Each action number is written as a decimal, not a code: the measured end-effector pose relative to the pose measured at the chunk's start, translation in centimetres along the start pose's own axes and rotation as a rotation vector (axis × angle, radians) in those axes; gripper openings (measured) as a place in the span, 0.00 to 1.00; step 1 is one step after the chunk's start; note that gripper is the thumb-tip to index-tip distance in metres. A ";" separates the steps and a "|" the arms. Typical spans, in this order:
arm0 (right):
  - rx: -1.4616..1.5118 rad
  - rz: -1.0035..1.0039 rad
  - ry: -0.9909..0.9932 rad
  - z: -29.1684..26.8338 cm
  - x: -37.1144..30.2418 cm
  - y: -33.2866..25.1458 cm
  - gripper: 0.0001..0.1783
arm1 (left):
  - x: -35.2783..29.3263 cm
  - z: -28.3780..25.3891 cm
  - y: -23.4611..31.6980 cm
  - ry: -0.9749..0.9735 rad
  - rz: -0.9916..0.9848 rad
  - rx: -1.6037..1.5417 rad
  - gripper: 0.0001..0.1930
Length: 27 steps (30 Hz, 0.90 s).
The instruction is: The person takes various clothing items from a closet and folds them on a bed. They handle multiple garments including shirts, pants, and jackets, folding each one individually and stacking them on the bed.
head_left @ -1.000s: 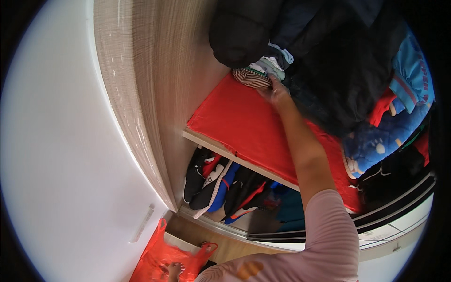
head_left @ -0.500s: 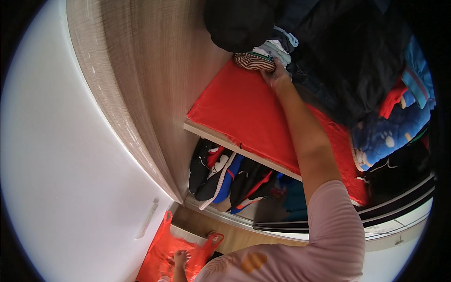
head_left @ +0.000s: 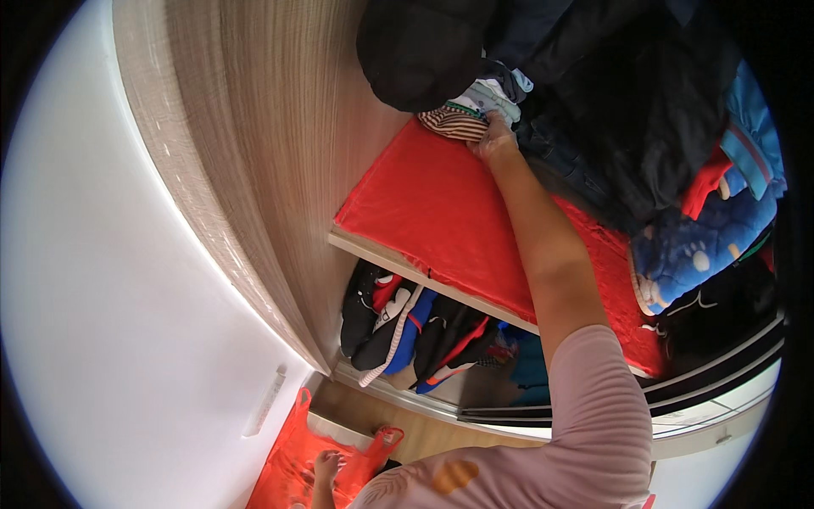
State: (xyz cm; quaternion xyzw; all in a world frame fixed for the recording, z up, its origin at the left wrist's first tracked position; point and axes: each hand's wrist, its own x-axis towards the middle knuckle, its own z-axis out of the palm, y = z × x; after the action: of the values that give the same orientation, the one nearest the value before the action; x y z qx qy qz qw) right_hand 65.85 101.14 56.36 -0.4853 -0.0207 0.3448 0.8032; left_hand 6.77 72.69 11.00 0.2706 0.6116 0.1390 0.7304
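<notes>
My right hand (head_left: 494, 138) reaches deep onto the shelf and grips the edge of a small stack of folded clothes. At the front of that stack lies a brown-and-cream striped garment (head_left: 454, 124), with grey and white pieces (head_left: 496, 97) behind it. Beneath my right arm a red cloth or sheet (head_left: 441, 212) covers the shelf. My left hand (head_left: 329, 465) is low down in front of a red plastic bag (head_left: 288, 454), its fingers loosely bent and apart, and I see nothing in it.
Dark clothes (head_left: 627, 110) hang or lie over the shelf's right side, beside a black rounded thing (head_left: 424, 51). A blue patterned plush blanket (head_left: 695, 250) is at the right. Under the shelf board (head_left: 381, 253) are packed clothes (head_left: 398, 331). A wood-grain panel (head_left: 254, 127) stands at left.
The view has shifted slightly. My right hand stays at the striped stack, which sits a little lower and further left in the picture. My left hand is almost unchanged.
</notes>
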 end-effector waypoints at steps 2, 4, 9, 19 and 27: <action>-0.059 -0.023 -0.036 -0.2 0.2 -0.6 0.14 | -0.5 0.9 2.2 -0.025 0.093 0.020 0.06; -0.052 -0.034 -0.041 -0.7 -1.0 0.0 0.14 | -1.0 1.6 3.6 -0.056 0.186 0.035 0.06; 0.038 0.059 -0.078 -1.9 -4.1 0.0 0.09 | -7.6 8.1 15.5 -0.546 0.434 0.185 0.07; 0.179 0.113 -0.206 -2.3 -7.6 1.4 0.13 | -24.8 27.1 41.0 -1.042 1.110 0.000 0.18; 0.177 0.028 -0.535 -2.4 -7.3 1.9 0.19 | -28.4 38.6 57.8 -1.233 0.554 -0.170 0.27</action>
State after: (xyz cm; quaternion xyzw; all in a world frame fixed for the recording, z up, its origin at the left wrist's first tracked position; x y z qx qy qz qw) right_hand 60.17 95.62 55.83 -0.3054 -0.1950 0.4723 0.8035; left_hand 45.49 95.91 70.95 0.3887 -0.0214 0.1888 0.9015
